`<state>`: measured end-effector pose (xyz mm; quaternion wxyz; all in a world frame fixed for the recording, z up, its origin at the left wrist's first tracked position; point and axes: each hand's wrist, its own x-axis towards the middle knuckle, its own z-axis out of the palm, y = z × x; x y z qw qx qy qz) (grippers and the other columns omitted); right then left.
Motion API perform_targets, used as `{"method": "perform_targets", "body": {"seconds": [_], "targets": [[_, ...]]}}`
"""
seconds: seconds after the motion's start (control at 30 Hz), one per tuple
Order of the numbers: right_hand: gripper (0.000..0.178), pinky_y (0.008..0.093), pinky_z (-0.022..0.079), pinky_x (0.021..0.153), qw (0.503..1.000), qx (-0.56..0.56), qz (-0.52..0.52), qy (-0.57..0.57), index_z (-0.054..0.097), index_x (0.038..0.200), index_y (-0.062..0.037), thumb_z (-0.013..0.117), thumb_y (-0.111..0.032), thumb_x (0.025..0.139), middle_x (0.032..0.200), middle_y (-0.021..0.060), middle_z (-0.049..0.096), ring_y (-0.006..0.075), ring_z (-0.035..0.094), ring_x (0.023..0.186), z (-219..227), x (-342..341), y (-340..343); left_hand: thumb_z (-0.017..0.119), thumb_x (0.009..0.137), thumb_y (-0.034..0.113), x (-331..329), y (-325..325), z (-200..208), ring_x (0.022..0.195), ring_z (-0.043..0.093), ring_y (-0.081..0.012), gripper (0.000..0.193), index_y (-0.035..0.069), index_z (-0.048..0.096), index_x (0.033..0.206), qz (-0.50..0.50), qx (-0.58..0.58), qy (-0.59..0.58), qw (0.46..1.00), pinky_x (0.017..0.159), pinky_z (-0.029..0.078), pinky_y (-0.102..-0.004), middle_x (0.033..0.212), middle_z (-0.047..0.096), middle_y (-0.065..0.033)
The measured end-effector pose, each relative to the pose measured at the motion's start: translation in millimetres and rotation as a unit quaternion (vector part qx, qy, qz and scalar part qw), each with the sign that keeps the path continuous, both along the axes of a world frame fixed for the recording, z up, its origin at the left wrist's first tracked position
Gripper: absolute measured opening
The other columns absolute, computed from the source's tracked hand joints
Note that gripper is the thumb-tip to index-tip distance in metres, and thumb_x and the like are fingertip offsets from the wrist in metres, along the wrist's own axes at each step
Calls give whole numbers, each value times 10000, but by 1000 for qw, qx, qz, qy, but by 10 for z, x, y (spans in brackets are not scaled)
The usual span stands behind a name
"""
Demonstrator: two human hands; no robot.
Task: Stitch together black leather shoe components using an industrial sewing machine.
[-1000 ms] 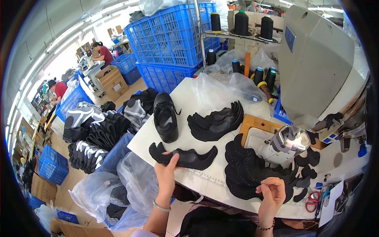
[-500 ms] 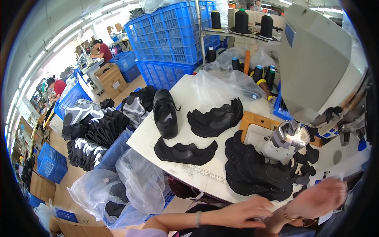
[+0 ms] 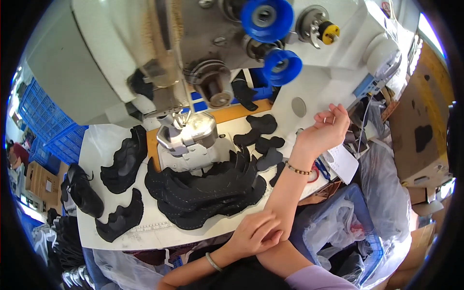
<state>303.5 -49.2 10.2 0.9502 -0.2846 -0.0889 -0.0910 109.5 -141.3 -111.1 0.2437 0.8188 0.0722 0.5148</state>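
My right hand (image 3: 325,129) is raised over the right part of the white table (image 3: 159,234), palm turned up, fingers loosely bent and apart, nothing in it. My left hand (image 3: 255,233) rests its bent fingers on my right forearm near the elbow, holding nothing. In front lies a fanned stack of black stitched shoe pieces (image 3: 198,193), beside the lit metal post (image 3: 188,135) of a sewing machine (image 3: 63,58). Further left are a black curved piece (image 3: 126,159), a single curved piece (image 3: 121,217) and a black shoe (image 3: 84,193). Small black pieces (image 3: 263,124) lie right of the post.
The machine head with blue thread dials (image 3: 267,19) overhangs the table. To my right, a blue crate (image 3: 302,224) holds plastic bags, near blue-handled scissors (image 3: 323,168), a tape roll (image 3: 314,174) and a big cardboard box (image 3: 415,121). Blue crates (image 3: 41,116) stand far left.
The view has swung to the right, bringing the machine head overhead. My right hand has risen and extended, and my left hand has come to rest on my right forearm near the elbow.
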Motion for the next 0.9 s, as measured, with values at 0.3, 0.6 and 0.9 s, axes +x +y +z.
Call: {"method": "perform_targets", "body": {"seconds": [0.3,0.6,0.9], "targets": [[194,200,351,441,999,5,42,7,558,949,26,508,-85,799,767,80,570,113,465,508,-31,-36,61,691,622,69,-218,-195,-159,573,537,-210,185,56,589,775,-44,38,68,996,504,437,-309,731,550,-58],[176,179,337,488,995,41,65,-68,579,905,22,534,-137,844,806,65,593,82,446,566,-308,442,-68,694,733,119,-46,-234,-28,770,569,-201,239,31,598,934,43,61,88,993,619,462,-298,940,553,-81],[216,270,381,527,999,12,30,-39,604,842,-7,497,-193,819,756,86,593,158,497,577,-83,444,-288,591,824,191,-37,-230,-16,870,541,-307,400,8,484,1163,43,13,32,998,748,460,-395,1045,513,-169]]}}
